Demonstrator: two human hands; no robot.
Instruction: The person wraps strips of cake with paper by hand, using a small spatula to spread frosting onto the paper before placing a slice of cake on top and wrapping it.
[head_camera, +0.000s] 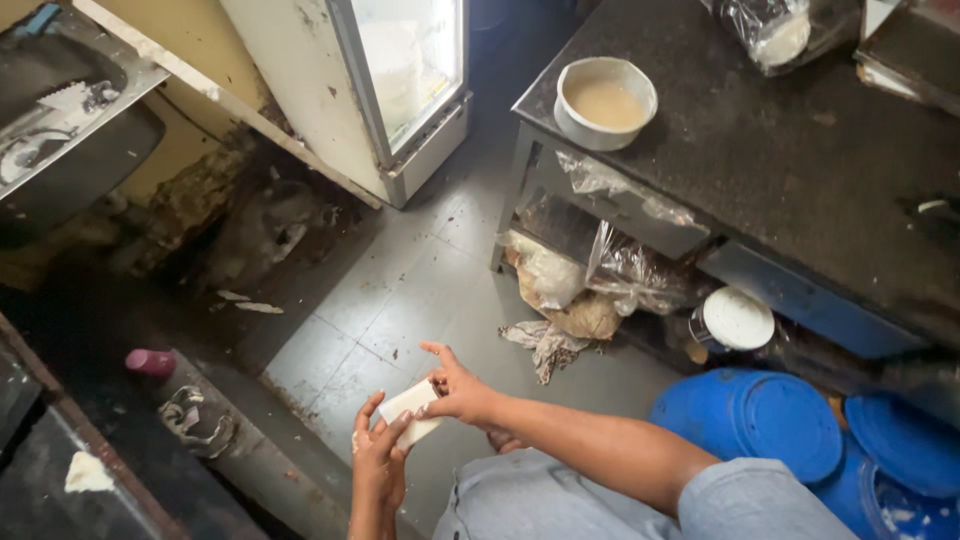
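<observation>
Grey tiled floor (400, 300) runs through the middle, grimy yellow wall (190, 150) far left, glass-door fridge (400, 80) beyond, dark worktable (800, 170) right, blue drums (760, 420) near right.

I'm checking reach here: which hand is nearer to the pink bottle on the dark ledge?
Left. The left hand holds the white block just right of the pink bottle; the right hand grips the block's far end, farther right.

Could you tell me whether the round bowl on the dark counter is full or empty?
Partly full: the bowl stands upright with pale beige liquid or batter below its rim.
</observation>
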